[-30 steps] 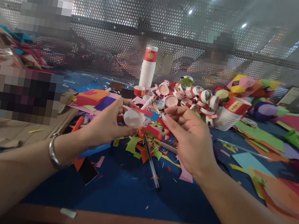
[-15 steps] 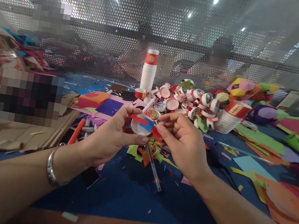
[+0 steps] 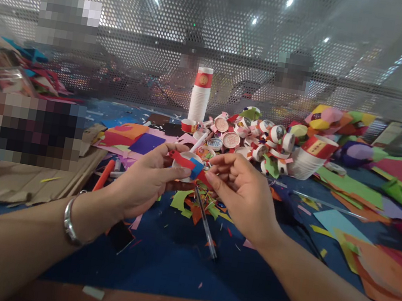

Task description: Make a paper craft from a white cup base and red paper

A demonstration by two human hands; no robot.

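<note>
My left hand [image 3: 142, 176] is closed around a small, shallow white paper cup piece [image 3: 178, 165], its thumb pressed over the near side. Across this piece lies a red paper strip [image 3: 183, 161] with a blue paper patch [image 3: 195, 168] on it. My right hand [image 3: 243, 193] pinches the strip's right end between thumb and fingertips. A clear pen [image 3: 207, 226] lies on the table just below both hands. Green and orange paper scraps [image 3: 181, 203] are under them, partly hidden.
Stacked paper cups [image 3: 199, 99] stand behind the hands, and a tilted cup stack [image 3: 309, 158] rests to the right. Cut cup pieces [image 3: 231, 140] form a heap between. Cardboard [image 3: 29, 183] lies left; coloured paper sheets [image 3: 386, 263] lie right. A perforated metal screen [image 3: 235, 38] closes the back.
The cup piece has tilted, and my left thumb has moved up over its near side. The red strip and blue patch now lie more across its front.
</note>
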